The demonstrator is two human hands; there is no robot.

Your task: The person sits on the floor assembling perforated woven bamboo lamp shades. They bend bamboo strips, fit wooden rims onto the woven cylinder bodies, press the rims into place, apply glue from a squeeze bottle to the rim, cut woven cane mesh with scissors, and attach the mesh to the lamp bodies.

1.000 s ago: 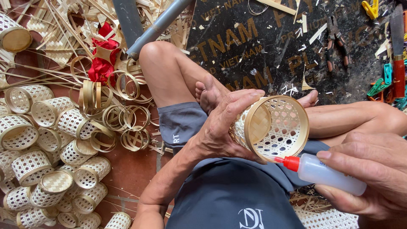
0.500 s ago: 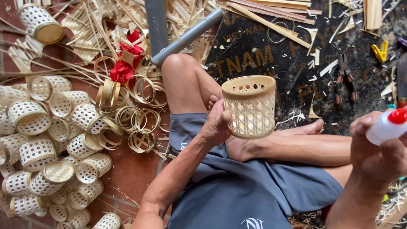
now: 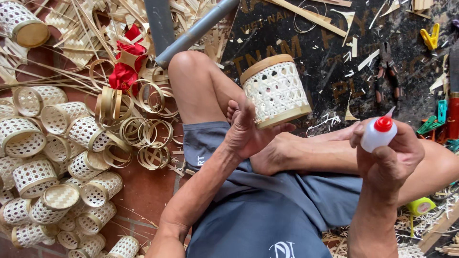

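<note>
My left hand (image 3: 248, 134) grips a small round woven bamboo basket (image 3: 277, 91) from below, holding it upright above my crossed legs. My right hand (image 3: 389, 157) is closed around a small white glue bottle (image 3: 377, 134) with a red cap, its tip pointing up, off to the right of the basket and apart from it. I sit on the floor in grey shorts with my bare foot under the left hand.
A heap of finished woven baskets (image 3: 52, 157) lies at the left, with loose bamboo rings (image 3: 138, 129) and strips beside it. A red cloth (image 3: 125, 67), grey pipes (image 3: 191, 33), pliers (image 3: 385, 71) and a yellow clip (image 3: 430, 37) lie on the dark mat (image 3: 334, 62).
The basket turned from its open mouth facing me to standing upright. The glue bottle pulled away from the rim to the right, then came back a little toward the middle.
</note>
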